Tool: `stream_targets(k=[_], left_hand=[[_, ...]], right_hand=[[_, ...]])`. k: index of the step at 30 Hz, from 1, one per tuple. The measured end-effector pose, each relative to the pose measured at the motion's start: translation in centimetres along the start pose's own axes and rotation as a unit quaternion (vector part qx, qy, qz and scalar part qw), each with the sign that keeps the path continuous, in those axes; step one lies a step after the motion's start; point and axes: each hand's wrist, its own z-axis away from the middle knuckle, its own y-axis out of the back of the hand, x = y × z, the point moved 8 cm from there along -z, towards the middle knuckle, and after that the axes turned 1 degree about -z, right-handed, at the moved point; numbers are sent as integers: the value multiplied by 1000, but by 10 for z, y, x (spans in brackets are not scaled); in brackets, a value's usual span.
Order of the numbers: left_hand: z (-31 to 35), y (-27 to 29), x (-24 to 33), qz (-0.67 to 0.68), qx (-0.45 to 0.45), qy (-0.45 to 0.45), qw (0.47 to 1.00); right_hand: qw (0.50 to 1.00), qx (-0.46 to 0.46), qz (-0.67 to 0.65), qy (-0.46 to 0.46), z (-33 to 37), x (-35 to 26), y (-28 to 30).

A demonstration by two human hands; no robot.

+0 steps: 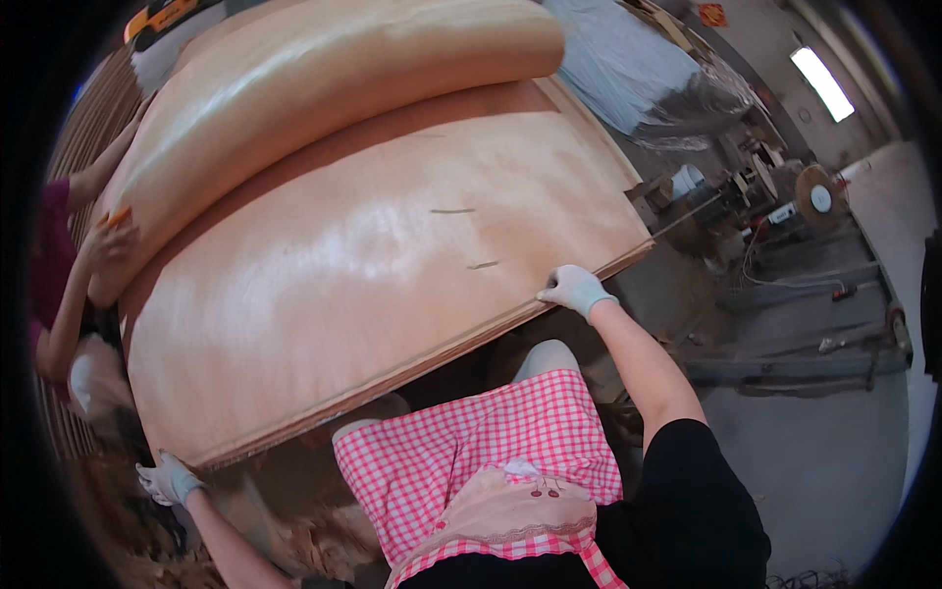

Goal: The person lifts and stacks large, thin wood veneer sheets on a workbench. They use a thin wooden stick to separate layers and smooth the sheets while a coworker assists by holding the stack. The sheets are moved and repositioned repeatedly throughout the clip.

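A stack of thin wooden sheets (324,304) lies in front of the person, its layered near edge running aslant from the lower left up to the right. Two short dark marks (452,211) show on its glossy top face, and across its far part rests a large curled sheet (334,83). The gloved right hand (579,290) has its fingers grasping the near edge toward the right end, thumb on top. The gloved left hand (171,480) is at the near left corner, thumb against the edge; whether its fingers are clenched there cannot be told. Just nearer is the person's pink checked apron (491,432). On the left, a co-worker's hand (110,243) with an orange object (117,217) is beside the curled sheet. Beyond the stack's right side lie a plastic-wrapped pile (628,69) and a machine with a round disc (816,192), above a grey floor (805,461).
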Motion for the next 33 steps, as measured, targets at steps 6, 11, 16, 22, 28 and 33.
stream_targets(k=[6,11,16,22,28,33], left_hand=[[334,129,256,330,-133,-490,796],[560,281,357,361,-176,-689,604],[606,258,375,285,-199,-734,584],[610,258,373,232,-233,-742,584],[608,261,371,243,-192,-740,597],[609,267,374,259,-197,-743,586]], right_hand=[[999,-25,4,22,-8,-6,-3],[997,-11,-51,51,-9,-10,-2],[992,-10,-79,100,-5,29,22],[995,47,-76,50,-30,213,94],[991,80,8,-105,-64,281,111],[953,172,-115,-221,-85,343,68]])
